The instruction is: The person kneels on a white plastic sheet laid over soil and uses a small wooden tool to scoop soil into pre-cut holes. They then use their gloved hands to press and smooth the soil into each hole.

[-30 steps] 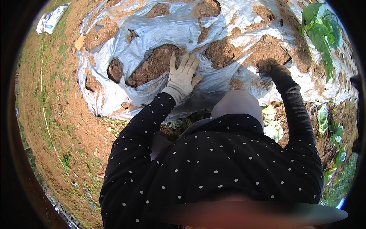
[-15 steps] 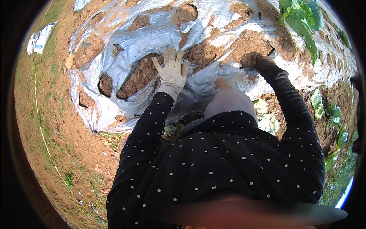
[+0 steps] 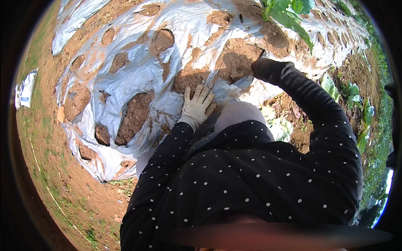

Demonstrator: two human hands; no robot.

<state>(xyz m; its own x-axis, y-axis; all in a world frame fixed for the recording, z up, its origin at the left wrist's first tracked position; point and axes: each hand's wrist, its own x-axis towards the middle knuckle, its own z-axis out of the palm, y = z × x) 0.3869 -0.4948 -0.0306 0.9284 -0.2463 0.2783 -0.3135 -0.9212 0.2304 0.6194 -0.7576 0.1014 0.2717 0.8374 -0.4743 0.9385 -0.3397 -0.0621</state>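
My left hand [image 3: 197,106], in a pale work glove, lies with fingers spread on silvery plastic mulch film [image 3: 144,69]. Its fingertips reach the edge of a torn opening that bares brown soil [image 3: 189,78]. Farther right, my right hand [image 3: 261,69] looks dark and is partly in shadow, at the rim of a larger soil patch [image 3: 238,52]. Its fingers do not show clearly, nor does anything they might hold. Both forearms wear black sleeves with white dots on the left one. Between the hands, my knee [image 3: 240,115] is close to the film.
Several holes break the film, including a long opening [image 3: 136,117] to the left. A leafy green plant [image 3: 289,12] rises at the far right, and pale cabbage-like leaves [image 3: 279,127] lie beside my knee. A white sack [image 3: 26,90] rests on the grassy soil at far left.
My view has turned, so the bed appears shifted left and lower. My left hand has slid rightward along the film, away from the long opening. My right hand stays near the larger soil patch.
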